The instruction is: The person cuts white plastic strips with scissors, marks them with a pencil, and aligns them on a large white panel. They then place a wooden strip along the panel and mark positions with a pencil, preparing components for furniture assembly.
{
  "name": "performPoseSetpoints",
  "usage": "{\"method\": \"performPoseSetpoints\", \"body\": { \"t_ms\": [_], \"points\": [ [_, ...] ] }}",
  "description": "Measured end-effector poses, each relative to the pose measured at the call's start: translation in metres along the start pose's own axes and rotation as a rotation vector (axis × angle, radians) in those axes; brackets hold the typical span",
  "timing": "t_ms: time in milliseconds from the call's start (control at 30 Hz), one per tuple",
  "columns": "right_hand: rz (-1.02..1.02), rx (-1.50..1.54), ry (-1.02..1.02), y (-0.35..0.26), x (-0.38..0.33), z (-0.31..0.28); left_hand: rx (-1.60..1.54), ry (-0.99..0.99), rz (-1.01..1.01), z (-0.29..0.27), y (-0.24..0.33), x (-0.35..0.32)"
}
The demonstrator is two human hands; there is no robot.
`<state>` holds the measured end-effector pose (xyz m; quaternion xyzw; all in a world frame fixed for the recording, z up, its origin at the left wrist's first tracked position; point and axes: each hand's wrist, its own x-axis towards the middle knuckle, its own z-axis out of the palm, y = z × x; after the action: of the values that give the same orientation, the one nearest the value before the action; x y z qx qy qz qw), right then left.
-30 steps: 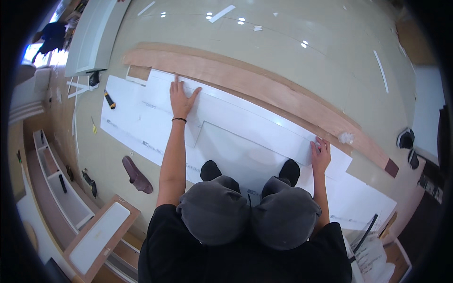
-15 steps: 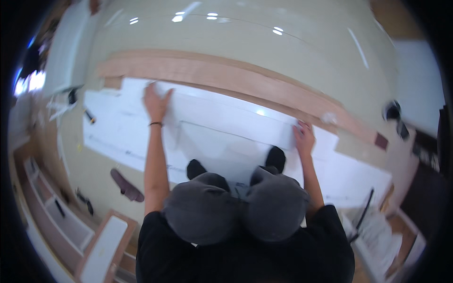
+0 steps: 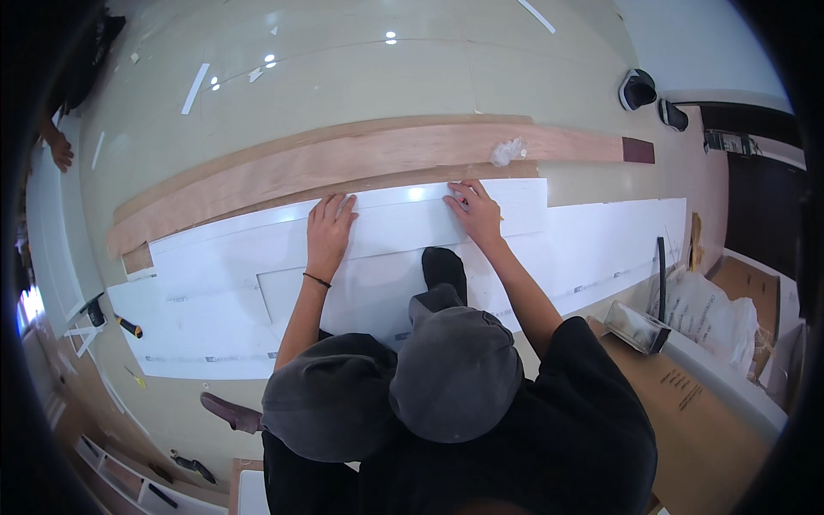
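A long white panel strip lies across a larger white sheet on the floor in front of me. My left hand rests on the strip, its fingers stretched toward the far edge and holding nothing. To its right, my right hand bends over the same strip, fingertips near that edge. A thin pencil-like thing shows between its fingers, with a reddish end and a yellowish bit at the back of the hand; most of it is hidden. My foot in a dark sock stands on the white material.
Long wooden boards lie just beyond, with crumpled clear plastic on them. A yellow-and-black cutter is at left, near a slipper. Shoes stand far right, a cardboard box near right. Another person's hand shows far left.
My hands have come closer together along the strip, and the view has turned and shifted. One sock-covered foot shows clearly now instead of two.
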<state>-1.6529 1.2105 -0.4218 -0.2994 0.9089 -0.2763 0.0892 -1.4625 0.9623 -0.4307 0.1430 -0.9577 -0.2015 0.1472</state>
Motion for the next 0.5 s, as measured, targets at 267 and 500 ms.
{"method": "performPoseSetpoints", "body": {
  "t_ms": [267, 500],
  "points": [
    [0.003, -0.005, 0.013, -0.0022, 0.0002, -0.0004, -0.015, -0.017, -0.052, 0.0045, -0.0065, 0.0013],
    [0.012, 0.02, 0.038, -0.0021, 0.0007, 0.0011, -0.008, -0.012, -0.055, 0.0049, -0.0063, 0.0005]
  ]
}}
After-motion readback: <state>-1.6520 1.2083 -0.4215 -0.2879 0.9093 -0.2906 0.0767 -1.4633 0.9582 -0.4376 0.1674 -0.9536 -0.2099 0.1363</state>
